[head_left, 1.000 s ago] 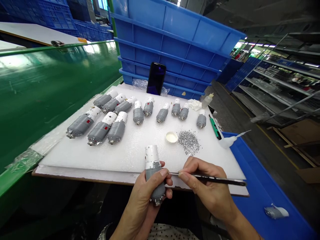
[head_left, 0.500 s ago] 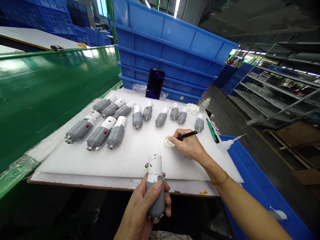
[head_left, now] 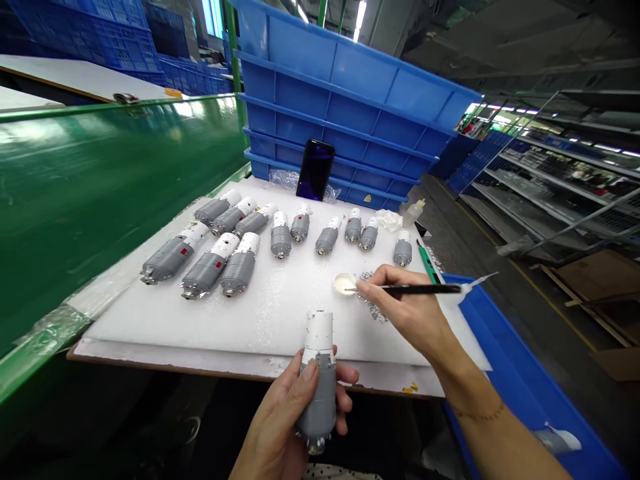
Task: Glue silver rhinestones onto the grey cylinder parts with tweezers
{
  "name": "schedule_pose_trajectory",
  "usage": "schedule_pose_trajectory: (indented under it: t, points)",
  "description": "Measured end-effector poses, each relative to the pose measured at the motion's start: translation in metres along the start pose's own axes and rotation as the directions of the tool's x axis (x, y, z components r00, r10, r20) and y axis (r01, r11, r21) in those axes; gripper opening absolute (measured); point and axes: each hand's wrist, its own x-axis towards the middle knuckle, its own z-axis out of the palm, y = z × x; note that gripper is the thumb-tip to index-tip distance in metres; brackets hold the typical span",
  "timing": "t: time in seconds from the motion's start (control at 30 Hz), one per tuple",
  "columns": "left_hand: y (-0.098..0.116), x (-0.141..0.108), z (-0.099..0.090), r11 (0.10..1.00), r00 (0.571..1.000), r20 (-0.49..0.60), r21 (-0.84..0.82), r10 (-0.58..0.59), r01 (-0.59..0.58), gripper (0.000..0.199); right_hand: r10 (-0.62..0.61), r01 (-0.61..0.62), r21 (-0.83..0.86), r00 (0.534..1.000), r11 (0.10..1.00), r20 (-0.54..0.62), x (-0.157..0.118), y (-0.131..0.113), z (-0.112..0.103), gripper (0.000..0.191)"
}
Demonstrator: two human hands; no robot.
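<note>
My left hand (head_left: 295, 407) is wrapped round a grey and white model spacecraft module (head_left: 320, 387), held upright over the table's front edge with its white end up. Black tweezers (head_left: 420, 289) are pinched in my right hand (head_left: 405, 307), lying nearly level. Their fine tip is at a small round white dish (head_left: 344, 285) with pale, creamy contents. Whether the tip grips anything is too small to tell. Partly behind my right hand lies a scatter of tiny silvery pieces (head_left: 375, 310).
Several similar modules (head_left: 240, 267) lie or stand on the white foam sheet (head_left: 285, 313). Behind them a phone (head_left: 315, 169) leans on stacked blue crates (head_left: 340, 93). A green cutter (head_left: 427, 263), a dropper bottle (head_left: 413, 212) and crumpled tissue (head_left: 389, 219) are at the right. A blue bin (head_left: 525, 387) stands beside the table.
My right hand has shifted a little right and down, and the tweezers have tipped to nearly level. The tiny silvery pieces now show more. My left hand still holds the module.
</note>
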Motion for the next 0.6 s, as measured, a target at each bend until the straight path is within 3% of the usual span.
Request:
schedule_pose_trajectory:
  t: [0.13, 0.23, 0.4, 0.6]
  points:
    - [-0.006, 0.005, -0.006, 0.992, 0.996, 0.065, -0.101, -0.069, 0.075, 0.038, -0.021, 0.025, 0.181, 0.999, 0.983, -0.025, -0.038, -0.013, -0.003, 0.032]
    - [-0.009, 0.007, -0.006, 0.986, 0.993, 0.102, -0.148, -0.063, 0.077, 0.038, -0.049, 0.068, 0.221, 0.994, 0.973, -0.093, -0.055, -0.014, 0.003, 0.029]
    - [-0.011, 0.005, 0.001, 0.987, 0.990, 0.137, -0.146, -0.041, 0.061, 0.034, -0.104, 0.144, 0.218, 0.977, 0.965, -0.186, -0.064, -0.010, 0.012, 0.024]
    - [-0.015, 0.005, 0.002, 0.987, 0.989, 0.131, -0.141, -0.063, 0.082, 0.029, -0.110, 0.149, 0.179, 0.971, 0.973, -0.211, -0.067, -0.009, 0.015, 0.025]
